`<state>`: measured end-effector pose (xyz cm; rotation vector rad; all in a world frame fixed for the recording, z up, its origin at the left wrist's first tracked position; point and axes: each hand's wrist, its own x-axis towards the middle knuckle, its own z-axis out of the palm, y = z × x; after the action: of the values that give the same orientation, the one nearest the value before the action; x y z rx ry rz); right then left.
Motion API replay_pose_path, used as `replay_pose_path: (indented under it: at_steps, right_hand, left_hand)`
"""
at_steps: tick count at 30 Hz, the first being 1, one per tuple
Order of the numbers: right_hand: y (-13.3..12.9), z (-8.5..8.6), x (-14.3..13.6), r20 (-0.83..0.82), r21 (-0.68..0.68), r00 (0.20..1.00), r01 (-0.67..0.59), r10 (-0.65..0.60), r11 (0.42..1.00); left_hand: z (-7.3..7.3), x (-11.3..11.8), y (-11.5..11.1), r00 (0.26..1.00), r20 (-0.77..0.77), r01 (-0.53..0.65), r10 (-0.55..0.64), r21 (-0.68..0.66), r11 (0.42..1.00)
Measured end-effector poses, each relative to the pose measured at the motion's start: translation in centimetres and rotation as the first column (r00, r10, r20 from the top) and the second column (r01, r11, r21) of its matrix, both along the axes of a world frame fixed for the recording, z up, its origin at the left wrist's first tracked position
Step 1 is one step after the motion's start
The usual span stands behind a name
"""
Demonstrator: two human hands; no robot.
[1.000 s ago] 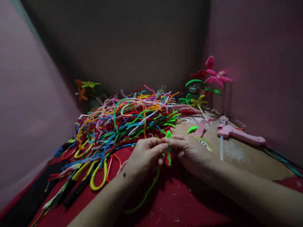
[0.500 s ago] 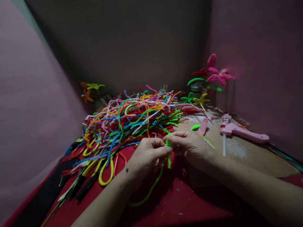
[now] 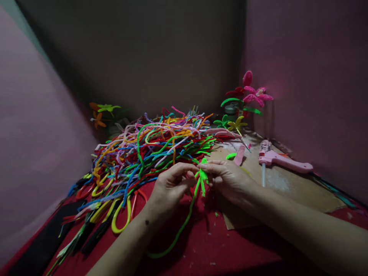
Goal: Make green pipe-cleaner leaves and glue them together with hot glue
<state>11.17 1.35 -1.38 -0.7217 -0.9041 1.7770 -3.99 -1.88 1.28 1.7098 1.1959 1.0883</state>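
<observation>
A bright green pipe cleaner (image 3: 204,175), bent into a short, narrow bundle, stands near the middle of the view. My right hand (image 3: 230,178) pinches it from the right between thumb and fingers. On the left side, my left hand (image 3: 175,182) has its curled fingers at the bundle's edge, the index tip touching it near the top; its thumb sits lower and a little apart. From the bundle a long green tail (image 3: 184,226) curves down to the red cloth, and a shorter end hangs beside it. The contact behind the fingers is hidden.
A large heap of coloured pipe cleaners (image 3: 155,142) lies behind my hands. Scissors with yellow handles (image 3: 114,222) lie at left. A pink glue gun (image 3: 283,160) rests on cardboard (image 3: 304,191) at right. Pipe-cleaner flowers (image 3: 258,94) stand behind. Red cloth (image 3: 230,253) covers the surface.
My left thumb has come away from the green bundle, and the left fingers have opened slightly. More of the bundle and its tail shows. The whole view has shifted a little.
</observation>
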Motion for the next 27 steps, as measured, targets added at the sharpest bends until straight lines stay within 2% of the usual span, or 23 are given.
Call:
replay_pose_path:
  at_steps: [2, 4, 7, 9, 12, 16, 18, 21, 24, 27]
  right_hand:
    - [0.0, 0.0, 0.0, -0.006, -0.053, 1.000, 0.006, -0.007, 0.999]
    - [-0.1, 0.0, 0.0, -0.011, -0.070, 1.000, 0.006, -0.007, 0.998]
    - [-0.3, 0.0, -0.1, -0.011, -0.044, 1.000, -0.014, 0.014, 0.999]
    - [-0.3, 0.0, -0.1, -0.015, -0.027, 1.000, -0.023, 0.023, 0.999]
    - [-0.4, 0.1, -0.1, -0.004, -0.012, 1.000, -0.017, 0.017, 1.000]
    - [-0.3, -0.3, 0.0, 0.064, 0.018, 0.998, -0.011, 0.010, 1.000]
    - [-0.3, -0.6, 0.0, 0.114, 0.051, 0.993, -0.001, -0.004, 0.999]
    - [-0.3, -0.9, 0.1, 0.190, 0.101, 0.981, 0.026, -0.045, 0.995]
    - [-0.5, -0.8, 0.1, 0.257, 0.174, 0.962, 0.046, -0.091, 0.984]
    - [-0.6, -0.4, 0.1, 0.323, 0.241, 0.938, 0.050, -0.128, 0.969]
  left_hand:
    - [-0.4, -0.1, -0.1, 0.984, -0.165, 0.092, -0.062, 0.180, 0.979]
    - [-0.9, -0.3, -0.2, 0.931, -0.357, 0.185, -0.070, 0.298, 0.937]
    - [-1.4, -0.6, -0.1, 0.865, -0.500, 0.250, -0.045, 0.351, 0.903]
    - [-1.3, -0.7, -0.1, 0.875, -0.479, 0.250, -0.070, 0.324, 0.913]
    - [-0.4, -0.6, -0.3, 0.919, -0.367, 0.233, -0.141, 0.218, 0.948]
    - [0.6, -0.4, -0.5, 0.940, -0.291, 0.217, -0.177, 0.111, 0.970]
    - [0.6, -0.3, -0.7, 0.946, -0.290, 0.183, -0.147, 0.104, 0.978]
    - [0.3, -0.1, -0.8, 0.932, -0.362, 0.100, -0.011, 0.229, 0.968]
    - [0.0, 0.2, -1.0, 0.890, -0.437, 0.064, 0.126, 0.395, 0.917]
    - [-0.2, 0.5, -1.2, 0.851, -0.491, 0.083, 0.190, 0.481, 0.873]
